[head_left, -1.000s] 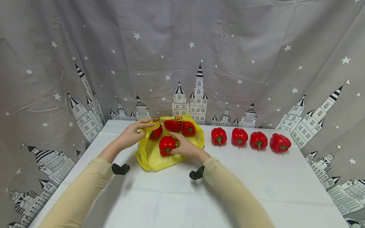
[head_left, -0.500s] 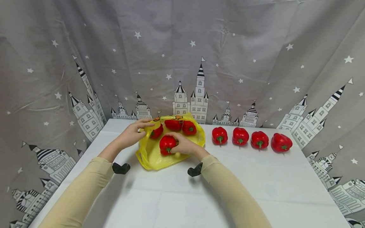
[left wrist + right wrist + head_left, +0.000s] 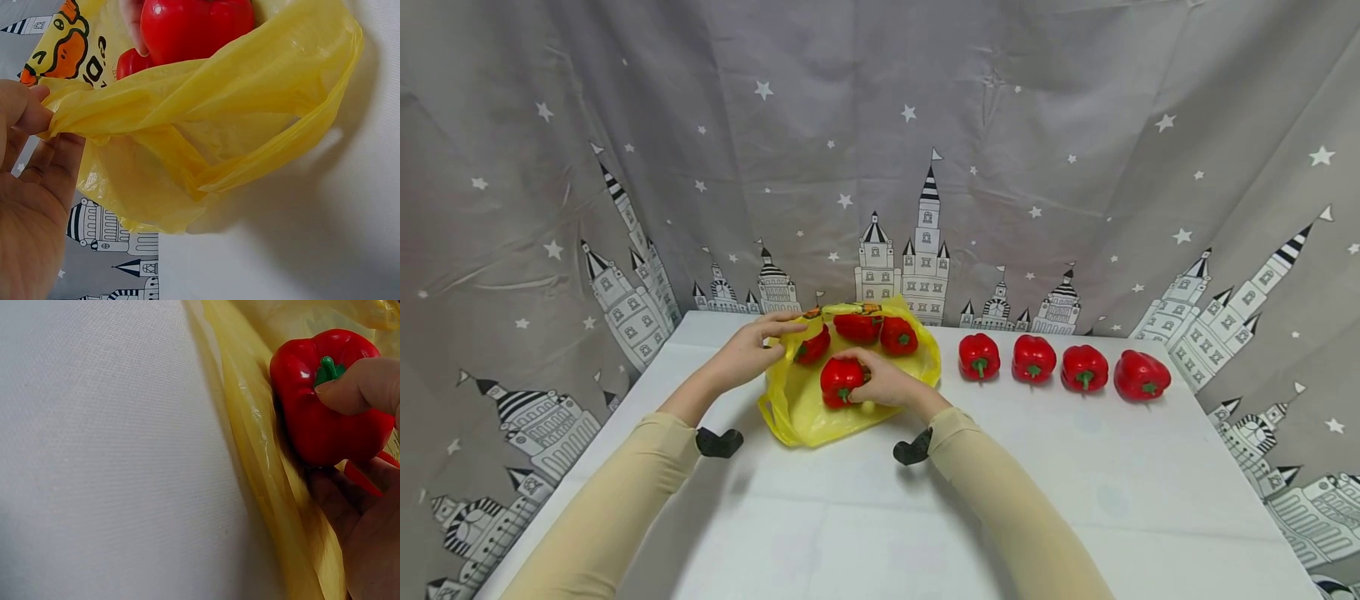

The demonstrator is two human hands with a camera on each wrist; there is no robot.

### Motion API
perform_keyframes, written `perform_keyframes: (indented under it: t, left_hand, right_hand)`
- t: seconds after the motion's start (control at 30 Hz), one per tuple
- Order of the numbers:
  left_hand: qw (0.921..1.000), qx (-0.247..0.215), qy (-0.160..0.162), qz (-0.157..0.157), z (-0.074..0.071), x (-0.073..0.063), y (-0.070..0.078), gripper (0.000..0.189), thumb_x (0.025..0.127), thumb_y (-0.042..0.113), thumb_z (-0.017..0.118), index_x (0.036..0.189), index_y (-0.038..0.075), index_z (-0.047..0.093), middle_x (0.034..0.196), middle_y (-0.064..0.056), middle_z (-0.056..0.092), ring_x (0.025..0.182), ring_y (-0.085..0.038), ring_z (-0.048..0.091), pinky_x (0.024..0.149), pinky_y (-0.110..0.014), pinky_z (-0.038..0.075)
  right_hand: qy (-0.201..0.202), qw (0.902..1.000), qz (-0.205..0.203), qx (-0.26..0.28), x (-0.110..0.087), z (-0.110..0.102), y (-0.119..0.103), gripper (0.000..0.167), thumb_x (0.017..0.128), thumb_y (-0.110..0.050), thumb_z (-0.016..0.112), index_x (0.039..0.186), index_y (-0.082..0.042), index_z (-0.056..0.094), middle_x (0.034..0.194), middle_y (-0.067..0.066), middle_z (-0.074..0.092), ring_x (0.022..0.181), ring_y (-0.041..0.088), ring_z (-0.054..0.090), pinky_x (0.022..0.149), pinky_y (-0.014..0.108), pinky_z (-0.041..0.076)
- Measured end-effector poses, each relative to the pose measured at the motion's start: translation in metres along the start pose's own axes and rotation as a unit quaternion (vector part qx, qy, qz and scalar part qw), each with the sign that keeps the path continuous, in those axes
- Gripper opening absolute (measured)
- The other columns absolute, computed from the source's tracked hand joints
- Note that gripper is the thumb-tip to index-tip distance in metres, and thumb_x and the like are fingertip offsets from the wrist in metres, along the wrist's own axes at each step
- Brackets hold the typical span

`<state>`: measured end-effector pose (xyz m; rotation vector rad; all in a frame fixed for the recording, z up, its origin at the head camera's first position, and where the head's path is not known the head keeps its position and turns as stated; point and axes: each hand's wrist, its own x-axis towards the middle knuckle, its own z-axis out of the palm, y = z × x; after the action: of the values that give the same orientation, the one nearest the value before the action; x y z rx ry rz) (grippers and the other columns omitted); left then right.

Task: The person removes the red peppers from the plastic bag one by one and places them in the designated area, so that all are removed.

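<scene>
A yellow plastic bag (image 3: 808, 427) lies with its mouth spread toward me. At its left side my left hand (image 3: 747, 357) pinches the rim; the left wrist view shows the bag's edge (image 3: 94, 115) between thumb and fingers. Inside the bag, my right hand (image 3: 886, 385) grips a red bell pepper (image 3: 837, 382) with a green stem. In the right wrist view the thumb presses beside the stem of this pepper (image 3: 306, 415) while fingers reach under its other side. Behind it in the bag lie a left pepper (image 3: 812, 347), a middle pepper (image 3: 857, 328) and a right pepper (image 3: 898, 337).
To the right of the bag, several more red bell peppers (image 3: 978, 357) stand in a row on the white table (image 3: 880, 533). Close behind the table hangs a grey curtain (image 3: 1000, 167) printed with castles and stars.
My right hand's fingers have closed round the front pepper, which has turned slightly in place. The left hand has kept its hold on the bag's rim.
</scene>
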<state>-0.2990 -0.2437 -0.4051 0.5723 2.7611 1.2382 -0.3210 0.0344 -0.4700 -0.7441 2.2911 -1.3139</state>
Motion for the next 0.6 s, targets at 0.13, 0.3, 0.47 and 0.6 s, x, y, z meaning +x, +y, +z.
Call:
perform_keyframes:
  t: [0.13, 0.3, 0.47, 0.6]
  left_hand:
    - [1.0000, -0.001, 0.000, -0.005, 0.000, 0.000, -0.001, 0.047, 0.098, 0.003, 0.049, 0.141, 0.012, 0.063, 0.162, -0.006, 0.036, 0.151, -0.035, 0.024, 0.113, -0.060, 0.034]
    - [1.0000, -0.006, -0.001, -0.003, 0.000, 0.001, -0.001, 0.047, 0.097, 0.003, 0.049, 0.141, 0.011, 0.063, 0.162, -0.007, 0.035, 0.152, -0.035, 0.024, 0.113, -0.061, 0.034]
    - [1.0000, -0.001, -0.001, -0.001, 0.000, 0.000, 0.001, 0.047, 0.097, 0.002, 0.049, 0.141, 0.011, 0.063, 0.162, -0.007, 0.036, 0.151, -0.035, 0.024, 0.113, -0.061, 0.034]
    - [1.0000, 0.002, -0.002, 0.000, -0.001, -0.001, 0.002, 0.047, 0.097, 0.002, 0.048, 0.141, 0.010, 0.063, 0.162, -0.008, 0.035, 0.151, -0.036, 0.024, 0.113, -0.061, 0.034]
  right_hand:
    - [0.002, 1.0000, 0.003, -0.001, 0.000, 0.001, 0.001, 0.070, 0.087, -0.010, 0.074, 0.149, -0.033, 0.049, 0.146, -0.001, 0.049, 0.127, 0.024, 0.050, 0.106, 0.043, 0.046]
    - [0.007, 1.0000, 0.001, 0.001, -0.001, 0.000, 0.001, 0.069, 0.088, -0.012, 0.075, 0.148, -0.034, 0.050, 0.147, 0.000, 0.048, 0.129, 0.025, 0.050, 0.107, 0.044, 0.044]
    - [0.015, 0.9999, 0.000, 0.003, -0.006, -0.002, 0.002, 0.068, 0.087, -0.012, 0.076, 0.146, -0.035, 0.052, 0.149, 0.004, 0.043, 0.131, 0.027, 0.048, 0.106, 0.044, 0.045]
    - [0.020, 0.9998, 0.006, 0.004, -0.013, -0.007, 0.002, 0.068, 0.087, -0.010, 0.075, 0.145, -0.038, 0.053, 0.153, 0.005, 0.037, 0.132, 0.028, 0.047, 0.104, 0.044, 0.046]
